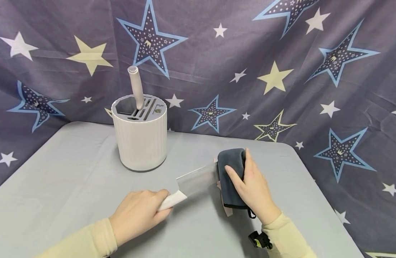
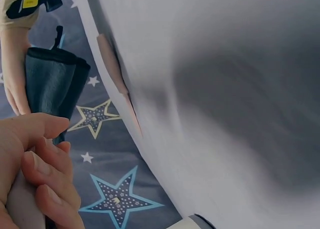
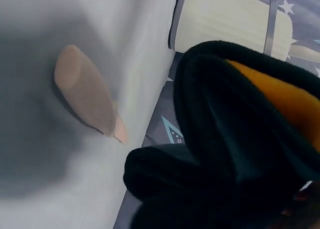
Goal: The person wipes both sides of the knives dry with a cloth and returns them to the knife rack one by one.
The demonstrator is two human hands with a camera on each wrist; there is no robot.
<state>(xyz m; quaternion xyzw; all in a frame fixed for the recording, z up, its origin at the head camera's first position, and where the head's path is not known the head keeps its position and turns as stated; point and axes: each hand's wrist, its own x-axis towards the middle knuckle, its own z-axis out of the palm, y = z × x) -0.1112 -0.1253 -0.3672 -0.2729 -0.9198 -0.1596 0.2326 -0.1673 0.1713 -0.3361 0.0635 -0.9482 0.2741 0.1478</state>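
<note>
In the head view the left hand (image 1: 141,212) grips the white handle (image 1: 173,200) of a cleaver, whose blade (image 1: 198,180) points right and away. The right hand (image 1: 256,184) holds a folded dark grey cloth (image 1: 231,179) around the blade's far end, hiding that end. In the left wrist view the left hand (image 2: 40,174) has its fingers curled round the handle, with the cloth (image 2: 55,81) beyond. Below the cloth, a pinkish-handled object (image 3: 85,89) lies on the table in the right wrist view, partly covered by the cloth in the head view.
A white ribbed knife block (image 1: 141,143) stands at the back left of the grey table (image 1: 81,172). One light handle (image 1: 136,86) sticks up from its top. Behind the table hangs a dark curtain (image 1: 198,71) with stars.
</note>
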